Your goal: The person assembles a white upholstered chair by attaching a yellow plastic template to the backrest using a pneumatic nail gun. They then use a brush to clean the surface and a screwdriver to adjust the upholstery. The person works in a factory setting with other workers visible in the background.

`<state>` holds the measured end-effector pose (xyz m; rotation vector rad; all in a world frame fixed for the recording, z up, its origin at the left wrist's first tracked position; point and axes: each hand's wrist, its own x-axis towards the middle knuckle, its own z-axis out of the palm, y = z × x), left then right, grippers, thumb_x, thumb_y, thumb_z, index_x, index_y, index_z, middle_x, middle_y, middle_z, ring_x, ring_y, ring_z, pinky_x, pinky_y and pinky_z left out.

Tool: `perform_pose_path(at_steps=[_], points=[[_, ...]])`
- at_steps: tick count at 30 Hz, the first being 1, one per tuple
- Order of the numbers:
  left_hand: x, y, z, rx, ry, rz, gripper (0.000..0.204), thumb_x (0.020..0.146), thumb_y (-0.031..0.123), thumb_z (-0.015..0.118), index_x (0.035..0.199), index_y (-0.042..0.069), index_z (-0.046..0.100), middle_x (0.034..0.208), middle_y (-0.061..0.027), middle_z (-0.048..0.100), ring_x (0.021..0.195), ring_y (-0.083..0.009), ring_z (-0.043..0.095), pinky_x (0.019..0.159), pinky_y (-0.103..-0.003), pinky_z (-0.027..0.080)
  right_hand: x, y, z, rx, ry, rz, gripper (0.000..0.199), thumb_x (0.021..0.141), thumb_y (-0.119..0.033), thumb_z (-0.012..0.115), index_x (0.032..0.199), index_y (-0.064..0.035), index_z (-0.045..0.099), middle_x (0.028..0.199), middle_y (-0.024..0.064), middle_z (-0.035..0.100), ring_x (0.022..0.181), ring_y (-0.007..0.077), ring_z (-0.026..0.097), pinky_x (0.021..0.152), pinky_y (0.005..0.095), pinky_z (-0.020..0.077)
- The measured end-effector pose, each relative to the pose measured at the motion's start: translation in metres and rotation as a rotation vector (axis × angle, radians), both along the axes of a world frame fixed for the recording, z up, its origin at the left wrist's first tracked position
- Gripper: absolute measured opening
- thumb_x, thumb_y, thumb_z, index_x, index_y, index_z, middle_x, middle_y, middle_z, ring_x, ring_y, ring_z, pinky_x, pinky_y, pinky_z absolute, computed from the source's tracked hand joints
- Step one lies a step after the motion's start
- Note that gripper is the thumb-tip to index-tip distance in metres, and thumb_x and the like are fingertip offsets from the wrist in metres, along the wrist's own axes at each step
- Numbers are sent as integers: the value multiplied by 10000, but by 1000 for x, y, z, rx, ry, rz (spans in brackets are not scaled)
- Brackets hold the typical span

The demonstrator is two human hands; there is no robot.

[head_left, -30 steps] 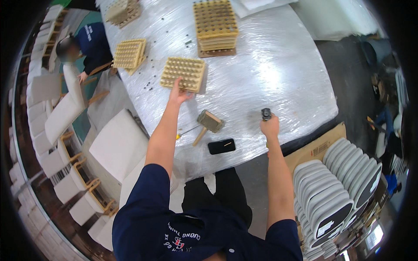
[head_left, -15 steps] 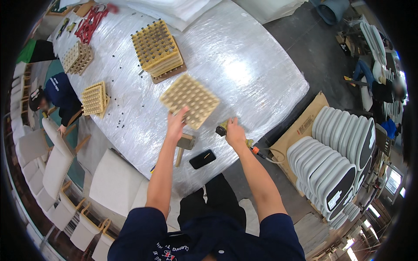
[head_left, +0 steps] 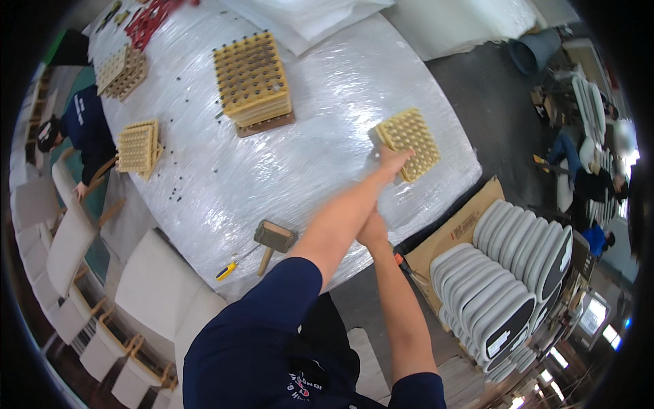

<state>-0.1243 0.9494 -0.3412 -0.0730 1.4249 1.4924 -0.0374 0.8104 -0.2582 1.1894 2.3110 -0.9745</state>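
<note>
The perforated wooden grid panel (head_left: 410, 142) is touched at its near edge by the left hand (head_left: 394, 161), fingers extended flat, nothing gripped. It lies at one o'clock. The right hand (head_left: 372, 230) is partly hidden; its grip cannot be told.

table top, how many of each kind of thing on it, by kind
wooden peg grids or stacks of them: 4, at and
mallet: 1
screwdriver: 1
total: 6
</note>
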Motion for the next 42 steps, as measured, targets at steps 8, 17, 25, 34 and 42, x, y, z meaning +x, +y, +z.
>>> perform_pose_path(at_steps=[8,17,25,34,42], points=[[-40,-131,53,369,-138,-77,336,985,159,670,1275,9,590,1074,-134,732,923,-185,714,767,-351,582,49,23,-12,78,-49,-28,444,726,-43,691,1168,-72,680,1162,218,570,1028,463,632,896,518,535],[-367,-430,34,-335,699,1088,290,991,269,671,1164,69,550,1129,-66,628,1006,-154,598,850,-351,502,-2,1,-4,107,2,81,372,706,-35,676,1075,16,691,1119,232,585,1033,463,606,923,494,510],[-491,-468,34,-69,-110,988,638,986,486,606,1477,131,408,1450,-137,432,1343,-268,432,1144,-593,336,-5,5,0,189,-139,75,320,702,-47,686,1016,14,697,1122,232,594,1042,464,609,933,506,508],[-508,-453,35,180,-4,958,598,988,407,590,1462,90,411,1436,-139,478,1301,-308,523,1077,-524,498,-12,6,1,130,-152,71,387,719,-48,683,1102,-8,711,1134,225,609,1052,450,623,922,493,525],[-508,-428,54,99,193,980,560,933,236,684,1401,79,421,1334,-124,509,1244,-285,562,990,-489,572,-5,4,0,157,-168,59,409,742,-41,667,1148,-21,717,1151,215,608,1040,444,633,914,498,532]])
